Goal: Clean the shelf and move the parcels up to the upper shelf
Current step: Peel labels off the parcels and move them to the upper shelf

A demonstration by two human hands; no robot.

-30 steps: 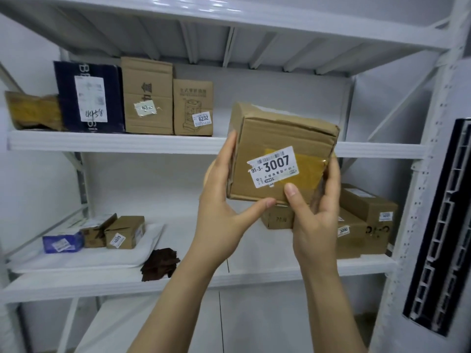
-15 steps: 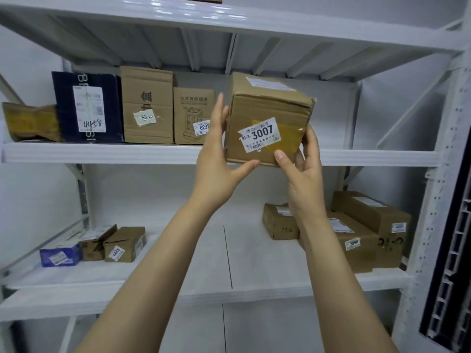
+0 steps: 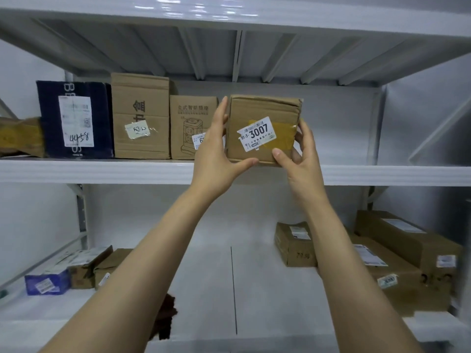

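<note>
A brown cardboard parcel (image 3: 262,110) with a white label reading 3007 sits at the front of the upper shelf (image 3: 102,170), right of the other boxes. My left hand (image 3: 216,151) holds its left side, thumb under the bottom edge. My right hand (image 3: 299,151) grips its right side, thumb on the front face. Several brown parcels (image 3: 397,256) lie at the right of the lower shelf (image 3: 229,276). A small group of parcels (image 3: 76,271), one of them blue, lies at its left. A dark brown cloth (image 3: 165,317) lies near the lower shelf's front edge, partly behind my left forearm.
On the upper shelf stand a dark blue box (image 3: 74,118) marked 4458, a tall brown box (image 3: 140,115) and a printed brown box (image 3: 191,126); a taped parcel (image 3: 20,136) lies at the far left. Another shelf board (image 3: 229,19) runs overhead. Right of the 3007 parcel the upper shelf is bare.
Both hands have carried the 3007 parcel up and away from me, from in front of the shelf onto the upper shelf board. The view has tilted up and come closer.
</note>
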